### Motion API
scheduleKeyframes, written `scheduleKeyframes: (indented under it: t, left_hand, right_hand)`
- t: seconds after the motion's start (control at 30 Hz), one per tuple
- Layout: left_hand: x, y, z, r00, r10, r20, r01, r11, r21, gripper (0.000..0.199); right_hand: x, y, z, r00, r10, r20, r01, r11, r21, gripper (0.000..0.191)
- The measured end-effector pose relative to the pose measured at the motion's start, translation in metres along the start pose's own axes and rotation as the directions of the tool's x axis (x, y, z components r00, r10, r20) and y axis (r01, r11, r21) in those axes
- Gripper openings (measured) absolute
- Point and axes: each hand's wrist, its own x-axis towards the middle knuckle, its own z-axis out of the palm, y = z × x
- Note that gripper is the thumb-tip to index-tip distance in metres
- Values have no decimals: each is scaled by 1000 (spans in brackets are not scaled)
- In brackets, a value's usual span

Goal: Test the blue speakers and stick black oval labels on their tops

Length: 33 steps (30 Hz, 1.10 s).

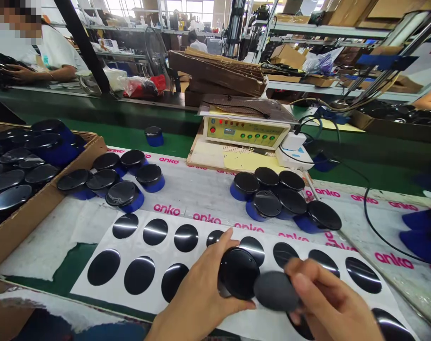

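Observation:
My left hand [204, 284] is wrapped around a round black cap [239, 273], its glossy top facing up toward me. Between the thumb and fingers of my right hand [329, 298] is a thin dark round sticker [277, 291], slightly blurred, its edge close beside the cap. Whether the two touch I cannot tell. Beneath both hands lies a white sheet [144, 303] bearing rows of glossy black round stickers [155, 231]. Part of the sheet is hidden by my hands.
Black-topped blue caps stand in a left group [124, 196] and a right group [267, 205]. A cardboard box [59, 189] full of them is at left. Behind sits a control box [247, 132] with buttons; a black cable [367, 213] crosses the right side. A co-worker [59, 52] is at upper left.

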Motion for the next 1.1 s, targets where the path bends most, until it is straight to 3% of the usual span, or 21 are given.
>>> scheduleKeyframes:
  t: [0.1, 0.2, 0.33, 0.5, 0.7, 0.97, 1.1]
  left_hand:
    - [1, 1, -2, 1000, 3, 23, -3, 1000, 6, 104]
    - [2, 2, -2, 999, 41, 19, -42, 999, 8, 104]
    - [1, 3, -2, 999, 44, 26, -45, 999, 16, 106]
    - [2, 5, -3, 998, 53, 34, -54, 998, 28, 104]
    - [1, 2, -3, 999, 46, 30, -47, 998, 37, 99]
    - [0, 2, -2, 995, 101, 13, -102, 992, 78, 95]
    - [1, 2, -3, 994, 104, 15, -105, 990, 93, 95]
  right_hand:
    - [11, 8, 25, 999, 6, -31, -4, 999, 54, 32]
    - [13, 20, 34, 1000, 4, 0, -4, 999, 48, 26]
    - [11, 25, 38, 999, -35, -30, 34, 999, -6, 25]
    - [13, 13, 44, 988, -141, -58, 129, 976, -176, 27]
    - [13, -1, 50, 930, -347, -122, 300, 906, -298, 28]
    - [7, 12, 50, 904, -423, -65, 370, 848, -379, 15]
    - [5, 7, 58, 926, -346, -151, 282, 899, -335, 20]
